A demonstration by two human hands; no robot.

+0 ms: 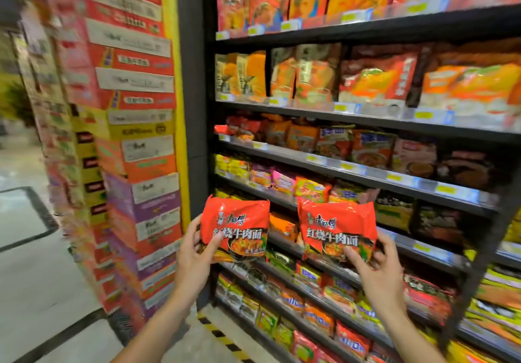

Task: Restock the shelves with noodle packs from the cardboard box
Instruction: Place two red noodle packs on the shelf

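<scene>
Noodle packs [235, 226] [337, 228] stand upright before the shelves [352, 171], each apparently pinched at its lower edge by left hand [194, 258] and right hand [377, 269].

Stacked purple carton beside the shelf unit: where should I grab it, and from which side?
Judging from its pose, take the purple carton by its two short ends, approaching from the aisle-facing front. Its top and bottom are pinned by the cartons stacked above and below, and the shelf post crowds its right end, so slide it outward first.
</scene>
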